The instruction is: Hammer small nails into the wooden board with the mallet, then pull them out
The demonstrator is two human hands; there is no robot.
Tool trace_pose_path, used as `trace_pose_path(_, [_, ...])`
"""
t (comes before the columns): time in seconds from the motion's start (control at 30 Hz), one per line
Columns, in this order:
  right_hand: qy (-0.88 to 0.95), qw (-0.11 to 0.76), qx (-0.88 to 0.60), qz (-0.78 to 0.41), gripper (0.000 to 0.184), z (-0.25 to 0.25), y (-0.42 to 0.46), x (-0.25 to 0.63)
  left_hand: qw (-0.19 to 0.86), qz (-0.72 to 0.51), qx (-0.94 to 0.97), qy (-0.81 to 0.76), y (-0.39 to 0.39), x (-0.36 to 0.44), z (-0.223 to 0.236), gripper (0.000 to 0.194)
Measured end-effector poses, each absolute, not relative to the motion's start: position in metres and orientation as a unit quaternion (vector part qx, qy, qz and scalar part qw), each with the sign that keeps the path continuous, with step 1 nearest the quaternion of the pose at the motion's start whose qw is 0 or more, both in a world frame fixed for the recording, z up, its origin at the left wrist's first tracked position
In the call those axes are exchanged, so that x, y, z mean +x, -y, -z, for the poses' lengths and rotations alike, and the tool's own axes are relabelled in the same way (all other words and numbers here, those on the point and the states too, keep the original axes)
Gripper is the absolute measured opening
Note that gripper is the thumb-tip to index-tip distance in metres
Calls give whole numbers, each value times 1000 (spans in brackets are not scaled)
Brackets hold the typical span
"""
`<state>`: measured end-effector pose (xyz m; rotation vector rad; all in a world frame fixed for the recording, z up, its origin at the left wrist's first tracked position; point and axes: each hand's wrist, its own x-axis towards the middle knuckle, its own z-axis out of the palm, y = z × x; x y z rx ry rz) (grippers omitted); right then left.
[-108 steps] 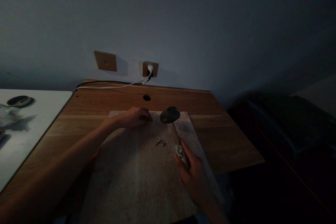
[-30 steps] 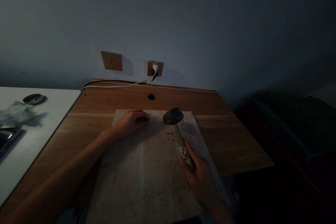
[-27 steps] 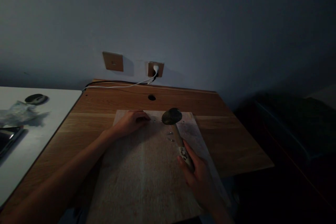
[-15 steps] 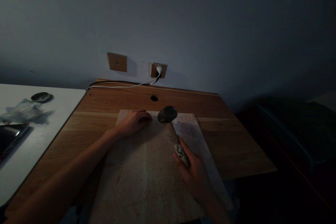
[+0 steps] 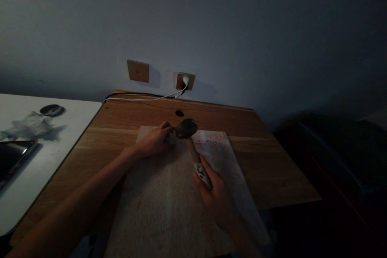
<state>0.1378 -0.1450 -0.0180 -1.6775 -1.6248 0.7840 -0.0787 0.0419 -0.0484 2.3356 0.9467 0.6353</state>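
Note:
My right hand (image 5: 216, 195) is closed around the wooden handle of a mallet (image 5: 186, 128). Its dark, rounded head hangs over the far part of a pale wooden board (image 5: 169, 201). Just left of the head, my left hand (image 5: 155, 140) rests at the board's far left, fingers bent and drawn together. Whatever those fingers hold, if anything, is hidden by the hand and the mallet head. A row of small dark dots marks the board right of the mallet head; I cannot tell if they are nails or holes.
Beneath the board is a brown wooden desk (image 5: 272, 169) with a round cable hole (image 5: 179, 113). Cables run along its back to a wall socket (image 5: 185, 81). On the white table (image 5: 75, 121) at left lie a crumpled plastic bag (image 5: 32, 125), a round dark object (image 5: 51, 110) and a dark-screened device (image 5: 13, 157).
The mallet in my right hand has shifted left, its head now close beside my left fingers. My left hand's fingers have risen a little. The view has shifted slightly.

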Motion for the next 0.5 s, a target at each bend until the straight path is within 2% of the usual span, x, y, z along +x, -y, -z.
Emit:
trace_pose_path(0.1, [625, 291, -655, -308, 59, 17, 142, 135, 268, -235, 857, -372, -40, -78, 49, 68])
trace_pose_path(0.2, [628, 297, -650, -309, 59, 16, 142, 133, 269, -241, 856, -370, -40, -78, 51, 71])
trace_pose_path(0.3, [631, 301, -643, -311, 59, 15, 143, 133, 263, -246, 861, -359, -41, -79, 52, 61])
trace_pose_path(0.4, [621, 284, -662, -310, 57, 14, 145, 137, 252, -246, 866, -354, -41, -79, 52, 42])
trace_pose_path(0.5, [604, 314, -667, -302, 57, 13, 150, 146, 243, -239, 877, -339, -43, -78, 54, 21])
